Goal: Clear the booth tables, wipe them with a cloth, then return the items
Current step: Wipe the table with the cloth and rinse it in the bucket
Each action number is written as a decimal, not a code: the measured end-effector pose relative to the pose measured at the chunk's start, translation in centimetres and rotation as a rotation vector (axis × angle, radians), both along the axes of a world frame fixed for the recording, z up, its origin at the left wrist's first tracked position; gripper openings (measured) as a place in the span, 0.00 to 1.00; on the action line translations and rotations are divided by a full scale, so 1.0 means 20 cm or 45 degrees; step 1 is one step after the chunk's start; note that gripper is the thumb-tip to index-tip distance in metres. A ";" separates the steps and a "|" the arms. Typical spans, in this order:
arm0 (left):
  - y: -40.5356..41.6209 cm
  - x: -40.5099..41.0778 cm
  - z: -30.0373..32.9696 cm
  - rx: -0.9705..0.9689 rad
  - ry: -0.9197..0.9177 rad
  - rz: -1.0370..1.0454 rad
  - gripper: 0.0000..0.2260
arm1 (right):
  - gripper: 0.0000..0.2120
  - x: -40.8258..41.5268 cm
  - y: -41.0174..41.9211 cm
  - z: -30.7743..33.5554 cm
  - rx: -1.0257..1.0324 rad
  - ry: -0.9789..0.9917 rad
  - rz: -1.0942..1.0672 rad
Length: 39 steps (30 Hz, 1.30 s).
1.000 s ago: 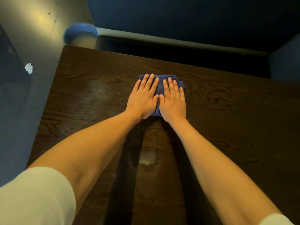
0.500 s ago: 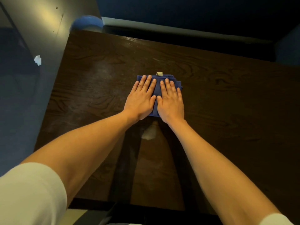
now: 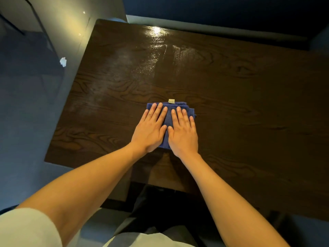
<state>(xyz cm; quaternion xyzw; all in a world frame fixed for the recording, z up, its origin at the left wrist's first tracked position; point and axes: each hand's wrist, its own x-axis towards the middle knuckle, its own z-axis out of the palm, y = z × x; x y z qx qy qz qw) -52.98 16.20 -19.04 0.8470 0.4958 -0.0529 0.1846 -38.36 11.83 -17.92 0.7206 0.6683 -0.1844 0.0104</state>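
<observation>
Both hands flat on cloth (image 3: 169,122).
Our left hand (image 3: 149,130) and right hand (image 3: 183,134) press it, fingers straight, slightly spread; cloth now nearer the table (image 3: 240,104) edge.

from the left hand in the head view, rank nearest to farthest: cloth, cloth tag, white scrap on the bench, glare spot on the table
1. cloth, under the left hand
2. tag, at the cloth's far edge
3. scrap, far left on the bench; glare spot, far table edge: too close to call

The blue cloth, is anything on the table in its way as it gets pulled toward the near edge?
Nothing visible: the dark wooden table is bare between the folded blue cloth and its near edge.
</observation>
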 end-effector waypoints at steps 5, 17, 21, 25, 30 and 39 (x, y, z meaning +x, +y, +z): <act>-0.25 -0.05 0.01 -0.021 -0.018 0.030 0.29 | 0.29 -0.03 -0.23 0.01 -0.004 0.036 0.037; -0.62 -0.15 0.01 -0.035 0.029 0.005 0.29 | 0.30 -0.16 -0.61 -0.04 -0.005 -0.011 0.008; -0.65 -0.21 -0.01 -0.021 0.020 -0.025 0.29 | 0.30 -0.24 -0.65 -0.06 0.005 -0.075 -0.041; -0.63 -0.29 -0.02 0.014 0.023 -0.079 0.28 | 0.30 -0.34 -0.65 -0.07 0.022 -0.103 -0.113; -0.58 -0.44 -0.03 0.039 0.033 -0.115 0.28 | 0.31 -0.49 -0.62 -0.08 0.042 -0.125 -0.131; -0.45 -0.81 -0.05 0.058 0.056 -0.085 0.28 | 0.31 -0.84 -0.47 -0.07 0.050 -0.108 -0.101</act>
